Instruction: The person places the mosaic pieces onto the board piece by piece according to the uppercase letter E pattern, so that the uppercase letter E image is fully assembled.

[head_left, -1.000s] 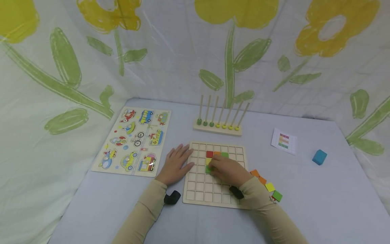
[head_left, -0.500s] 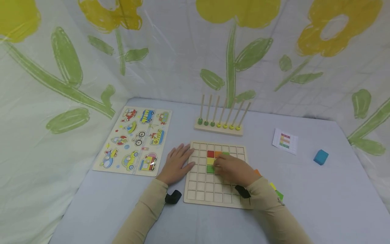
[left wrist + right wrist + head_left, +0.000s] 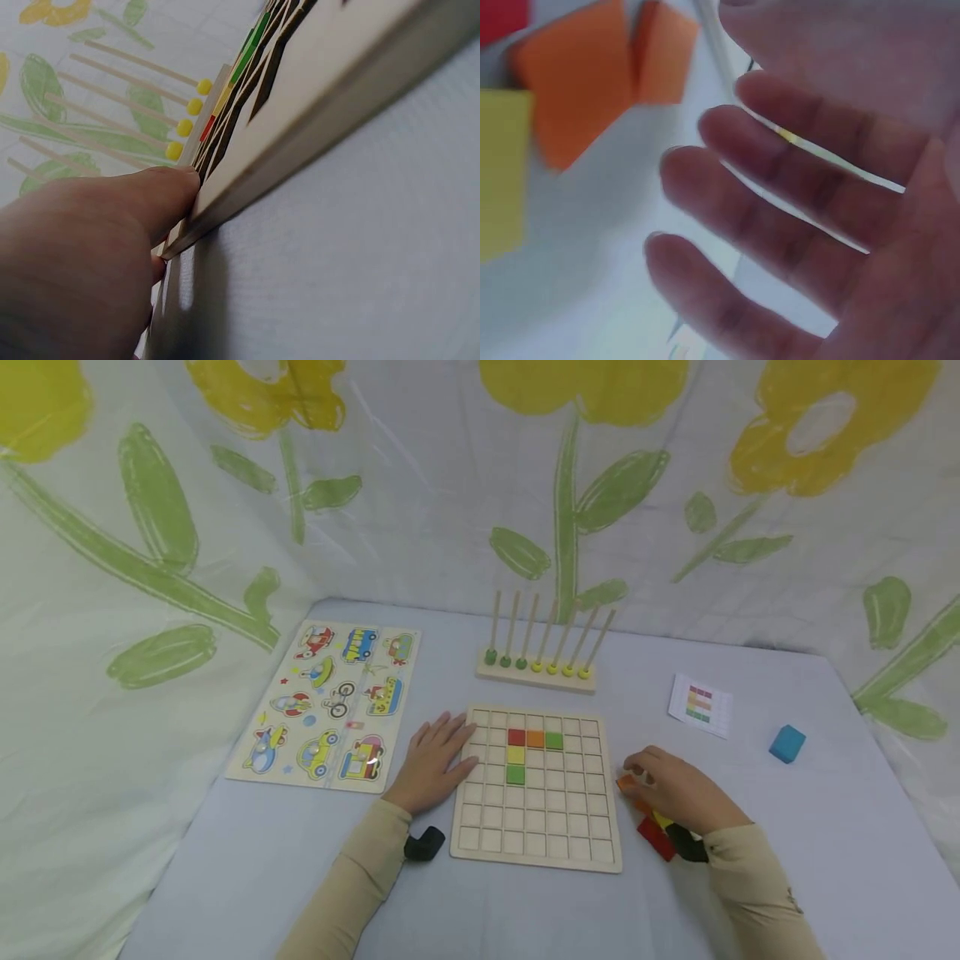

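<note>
A wooden grid board (image 3: 555,827) lies on the table with a red tile (image 3: 517,737), an orange tile (image 3: 535,739), a green tile (image 3: 553,741), a yellow tile (image 3: 516,755) and a second green tile (image 3: 515,774) set in its cells. My left hand (image 3: 431,764) rests at the board's left edge, fingers straight, its thumb (image 3: 169,196) touching the rim. Right of the board, my right hand (image 3: 686,789) hovers over loose tiles, partly hiding them. Its loosely bent fingers (image 3: 697,176) hold nothing; a loose orange tile (image 3: 667,56) lies apart from them.
A vehicle puzzle board (image 3: 322,710) lies to the left. Behind the grid stands a wooden rack (image 3: 536,677) of upright pegs with green and yellow beads. Toward the right are a printed pattern card (image 3: 701,706) and a blue block (image 3: 787,744).
My right hand has moved off the grid to the loose tiles on its right, uncovering the coloured tiles in the cells. My left hand stays put.
</note>
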Demonstrator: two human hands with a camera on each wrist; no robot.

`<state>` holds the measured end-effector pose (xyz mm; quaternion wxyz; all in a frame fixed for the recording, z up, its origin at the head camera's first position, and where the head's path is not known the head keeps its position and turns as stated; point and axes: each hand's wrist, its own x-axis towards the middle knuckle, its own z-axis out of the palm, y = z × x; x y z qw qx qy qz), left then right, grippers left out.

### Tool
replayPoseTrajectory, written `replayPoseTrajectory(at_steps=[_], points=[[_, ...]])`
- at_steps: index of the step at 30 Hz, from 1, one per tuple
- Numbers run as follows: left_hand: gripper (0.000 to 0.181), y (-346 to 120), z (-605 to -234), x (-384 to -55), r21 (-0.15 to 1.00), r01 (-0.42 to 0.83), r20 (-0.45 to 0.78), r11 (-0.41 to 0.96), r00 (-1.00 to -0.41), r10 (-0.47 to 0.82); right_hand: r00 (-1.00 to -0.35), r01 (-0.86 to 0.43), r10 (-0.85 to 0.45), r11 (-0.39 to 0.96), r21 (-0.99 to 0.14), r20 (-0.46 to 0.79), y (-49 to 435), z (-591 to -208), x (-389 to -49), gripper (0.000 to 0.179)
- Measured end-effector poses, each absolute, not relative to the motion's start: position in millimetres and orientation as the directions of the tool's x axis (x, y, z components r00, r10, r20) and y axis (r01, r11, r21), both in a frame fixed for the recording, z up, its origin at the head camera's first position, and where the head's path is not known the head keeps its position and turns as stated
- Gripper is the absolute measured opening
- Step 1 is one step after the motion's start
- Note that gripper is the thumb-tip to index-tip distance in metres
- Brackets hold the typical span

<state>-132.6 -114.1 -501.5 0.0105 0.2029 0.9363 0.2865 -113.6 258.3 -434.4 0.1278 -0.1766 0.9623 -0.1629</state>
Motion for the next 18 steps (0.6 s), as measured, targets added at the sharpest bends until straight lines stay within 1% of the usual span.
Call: replayPoseTrajectory(at_steps=[5,7,12,18], points=[[0.057,-115,-502,-133,0.540,0.372,0.094,0.755,-0.918,0.385,-0.906,-0.264,-0.355,0.900,-0.348,-0.230,259,-439,-112,0.026],[0.057,-115,-503,-133,0.542,0.371,0.093,0.754,-0.918,0.384,-0.908,-0.266,-0.354,0.900,-0.345,-0.223,258,-442,-111,0.027],[0.057,-114,-502,-133,0.541,0.368,0.091,0.756,-0.920,0.382,-0.915,-0.309,-0.373,0.893,-0.328,-0.153,258,-446,-112,0.025],[0.057,-114,-500,-132,0.544,0.372,0.097,0.752,-0.918,0.384,-0.920,-0.280,-0.349,0.902,-0.328,-0.176,257,-443,-112,0.027]])
